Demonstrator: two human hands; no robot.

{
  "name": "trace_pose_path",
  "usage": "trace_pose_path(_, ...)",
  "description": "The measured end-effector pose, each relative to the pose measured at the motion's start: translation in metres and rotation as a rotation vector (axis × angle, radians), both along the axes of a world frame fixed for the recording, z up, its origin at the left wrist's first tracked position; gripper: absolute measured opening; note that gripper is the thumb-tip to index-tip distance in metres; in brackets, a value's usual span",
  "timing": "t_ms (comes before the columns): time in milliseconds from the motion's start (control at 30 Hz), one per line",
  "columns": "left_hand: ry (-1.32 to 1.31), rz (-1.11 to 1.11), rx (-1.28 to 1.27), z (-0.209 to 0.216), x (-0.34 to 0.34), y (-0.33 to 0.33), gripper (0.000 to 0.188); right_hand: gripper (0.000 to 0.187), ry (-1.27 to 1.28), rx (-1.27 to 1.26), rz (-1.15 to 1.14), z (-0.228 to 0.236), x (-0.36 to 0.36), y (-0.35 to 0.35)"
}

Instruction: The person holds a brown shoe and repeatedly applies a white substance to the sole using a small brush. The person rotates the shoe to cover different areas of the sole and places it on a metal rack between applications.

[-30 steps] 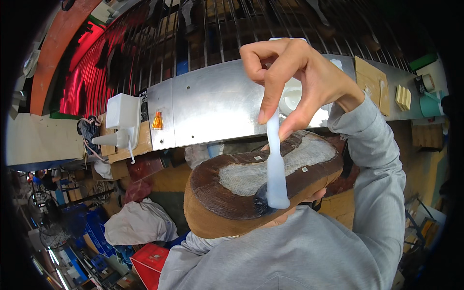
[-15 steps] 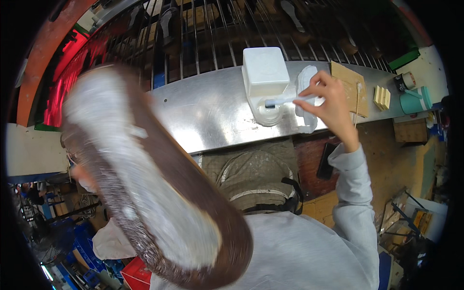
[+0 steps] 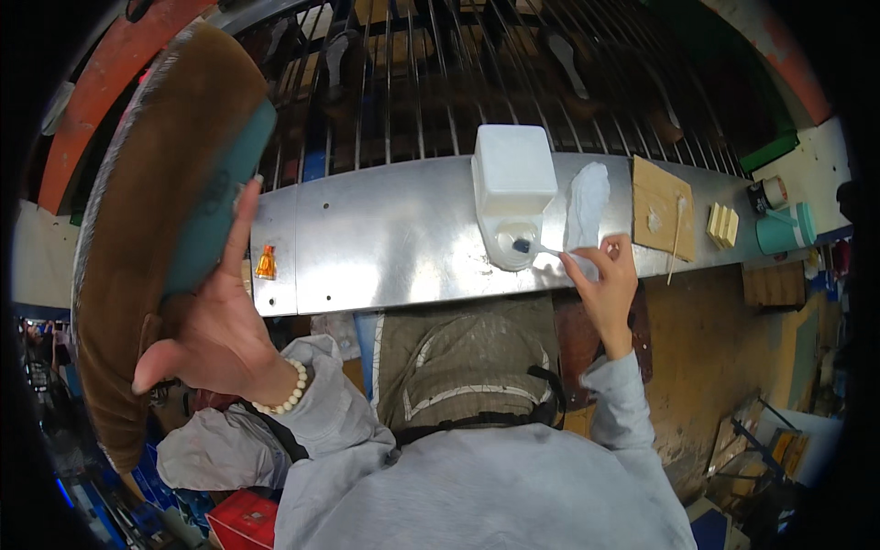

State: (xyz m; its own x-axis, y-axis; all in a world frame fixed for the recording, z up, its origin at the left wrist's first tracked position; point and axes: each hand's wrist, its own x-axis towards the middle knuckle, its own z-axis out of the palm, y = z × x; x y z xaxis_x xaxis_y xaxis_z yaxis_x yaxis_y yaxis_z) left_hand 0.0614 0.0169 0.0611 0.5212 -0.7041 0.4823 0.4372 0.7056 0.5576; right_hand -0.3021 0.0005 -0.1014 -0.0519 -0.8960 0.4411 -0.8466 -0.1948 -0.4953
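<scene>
Head view: left hand (image 3: 215,335) is gripping a brown shoe (image 3: 151,229) raised at near left, fingers wrapped round its side. Right hand (image 3: 607,275) is pinching a brush (image 3: 541,247) dipped in the white tub (image 3: 511,188) on the metal shelf (image 3: 385,243). The shoe is probably stiff and light; best held mid-body.

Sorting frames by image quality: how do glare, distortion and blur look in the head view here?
Head view: soft glare on the metal shelf; fisheye bends its edges and darkens the corners; the brown shoe in the left hand looms huge, slightly soft; the right hand is sharp.
</scene>
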Motion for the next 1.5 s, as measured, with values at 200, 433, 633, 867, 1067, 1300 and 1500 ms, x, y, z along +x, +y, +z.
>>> trace_pose_path(200, -0.591, 0.143, -0.111, -0.064, 0.012, -0.021, 0.104, 0.018, -0.553, 0.237, -0.072, 0.009, 0.011, -0.005)
trace_pose_path(433, -0.723, 0.671, -0.158, -0.099, -0.023, -0.047, 0.077, 0.029, -0.558, -0.207, 0.359, 0.11, 0.049, -0.002)
trace_pose_path(633, -0.658, 0.593, -0.128, -0.091, -0.039, -0.031, 0.069, 0.043, -0.452, -0.305, 0.515, 0.153, 0.089, 0.009)
trace_pose_path(867, -0.854, 0.641, -0.212, -0.082, -0.047, -0.018, 0.063, 0.047, -0.356, -0.473, 0.528, 0.169, 0.105, -0.013)
trace_pose_path(1067, -1.023, 0.678, -0.363, -0.077, -0.052, -0.015, 0.063, 0.046, -0.395, -0.564, 0.51, 0.177, 0.113, -0.03)
trace_pose_path(1300, -1.067, 0.622, -0.443, -0.08, -0.059, -0.002, 0.069, 0.029, -0.374, -0.561, 0.448, 0.194, 0.11, -0.034)
trace_pose_path(1500, -1.05, 0.609, -0.399, -0.086, -0.065, 0.009, 0.079, 0.027, -0.333, -0.579, 0.376, 0.205, 0.104, -0.045)
